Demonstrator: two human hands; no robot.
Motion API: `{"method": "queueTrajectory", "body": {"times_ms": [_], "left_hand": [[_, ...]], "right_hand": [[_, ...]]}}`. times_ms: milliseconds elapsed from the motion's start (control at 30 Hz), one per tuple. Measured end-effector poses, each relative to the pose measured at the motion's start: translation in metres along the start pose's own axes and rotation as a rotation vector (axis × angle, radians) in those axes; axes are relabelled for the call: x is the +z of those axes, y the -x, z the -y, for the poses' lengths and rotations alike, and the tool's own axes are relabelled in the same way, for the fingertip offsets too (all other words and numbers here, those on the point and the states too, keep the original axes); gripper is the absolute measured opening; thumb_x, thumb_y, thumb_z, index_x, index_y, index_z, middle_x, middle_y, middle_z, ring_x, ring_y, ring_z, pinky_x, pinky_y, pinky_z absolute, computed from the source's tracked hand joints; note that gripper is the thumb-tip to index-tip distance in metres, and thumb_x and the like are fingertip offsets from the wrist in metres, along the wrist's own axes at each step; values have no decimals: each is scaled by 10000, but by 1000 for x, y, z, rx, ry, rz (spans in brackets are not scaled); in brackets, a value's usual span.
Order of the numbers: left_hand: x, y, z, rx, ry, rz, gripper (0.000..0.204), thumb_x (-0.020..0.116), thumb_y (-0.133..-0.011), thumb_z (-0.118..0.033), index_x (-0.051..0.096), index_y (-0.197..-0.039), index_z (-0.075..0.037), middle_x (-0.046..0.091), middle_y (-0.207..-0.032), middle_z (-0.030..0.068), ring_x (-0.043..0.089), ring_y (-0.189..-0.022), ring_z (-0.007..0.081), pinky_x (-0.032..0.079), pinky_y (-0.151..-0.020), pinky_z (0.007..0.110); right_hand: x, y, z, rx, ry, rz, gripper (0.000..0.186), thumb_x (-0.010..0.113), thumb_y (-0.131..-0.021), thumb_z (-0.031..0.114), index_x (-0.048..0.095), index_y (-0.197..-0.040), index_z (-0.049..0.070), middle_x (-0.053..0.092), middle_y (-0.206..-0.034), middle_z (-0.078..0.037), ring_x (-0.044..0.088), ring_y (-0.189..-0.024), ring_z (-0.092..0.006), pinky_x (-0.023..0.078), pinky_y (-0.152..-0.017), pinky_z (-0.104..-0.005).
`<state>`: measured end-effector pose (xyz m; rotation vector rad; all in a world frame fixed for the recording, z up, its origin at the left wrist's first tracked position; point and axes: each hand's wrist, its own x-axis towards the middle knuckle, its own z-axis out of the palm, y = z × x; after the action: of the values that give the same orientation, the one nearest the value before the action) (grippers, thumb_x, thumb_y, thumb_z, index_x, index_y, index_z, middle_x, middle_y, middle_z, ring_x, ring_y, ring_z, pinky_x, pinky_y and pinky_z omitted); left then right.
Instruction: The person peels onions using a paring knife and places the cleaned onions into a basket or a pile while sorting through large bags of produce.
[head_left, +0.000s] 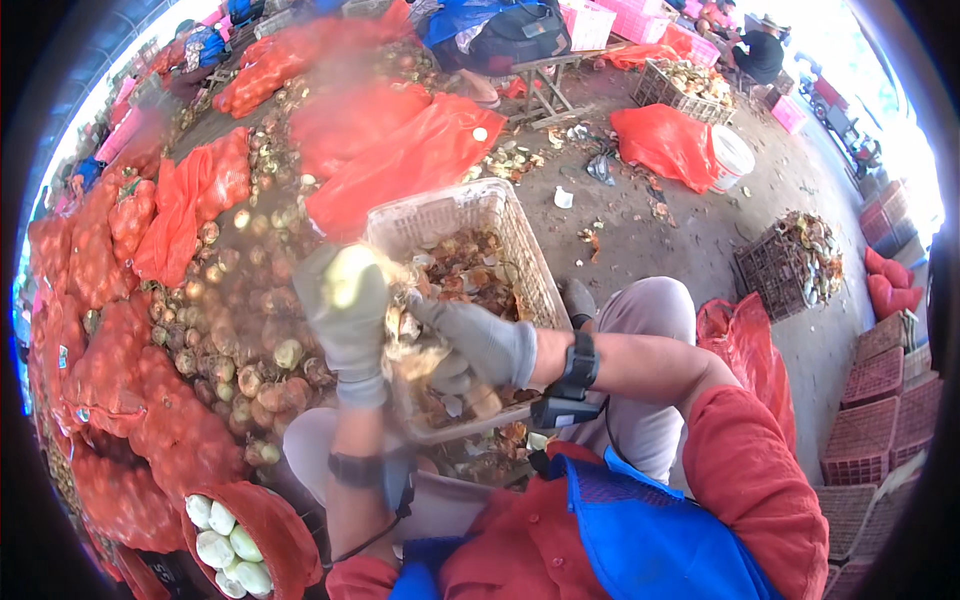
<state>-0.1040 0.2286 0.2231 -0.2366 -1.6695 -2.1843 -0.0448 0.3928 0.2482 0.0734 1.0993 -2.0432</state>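
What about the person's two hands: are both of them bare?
No, the left hand and the right hand both wear grey gloves.

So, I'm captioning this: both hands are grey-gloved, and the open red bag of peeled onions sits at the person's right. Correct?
Not quite: the head view shows the open red bag of peeled onions at the person's left. The left hand and right hand are grey-gloved.
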Motion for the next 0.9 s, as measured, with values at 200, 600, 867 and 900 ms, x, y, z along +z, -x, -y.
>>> {"method": "queueTrajectory", "body": {"times_ms": [200, 600, 867, 900], "left_hand": [[-17, -19, 19, 138, -198, 54, 333, 676, -991, -191, 611, -1265, -12, 665, -1189, 90, 638, -1053, 179, 503, -958, 320], [-6, 12, -5, 14, 521, 386, 668, 449, -1041, -512, 386, -1570, -109, 501, -1504, 163, 469, -1399, 257, 332, -1187, 462], [2, 12, -13, -261, 416, 405, 801, 752, -803, -16, 384, -1514, -50, 565, -1380, 105, 607, -1201, 248, 478, -1066, 397], [1, 9, -14, -167, 135, 363, 826, 778, -788, -21, 366, -1503, -17, 559, -1353, 140, 620, -1157, 243, 521, -1017, 378]], "right_hand": [[-32, -26, 14, -812, 1186, -495, 446, 510, -1074, 443, 641, -917, 47, 555, -622, -7, 556, -507, -149, 452, -478, -360], [-9, -4, 27, -466, 494, -245, 525, 648, -980, 551, 662, -1117, 44, 551, -679, 76, 531, -495, -16, 446, -430, -200], [-38, -19, 25, -750, 558, -128, 603, 735, -967, 381, 575, -1404, -2, 744, -1059, -51, 632, -966, -105, 540, -876, -313], [-40, -21, 23, -695, 669, -223, 583, 725, -972, 363, 577, -1400, -6, 745, -1054, -59, 624, -947, -100, 537, -862, -304]]}}
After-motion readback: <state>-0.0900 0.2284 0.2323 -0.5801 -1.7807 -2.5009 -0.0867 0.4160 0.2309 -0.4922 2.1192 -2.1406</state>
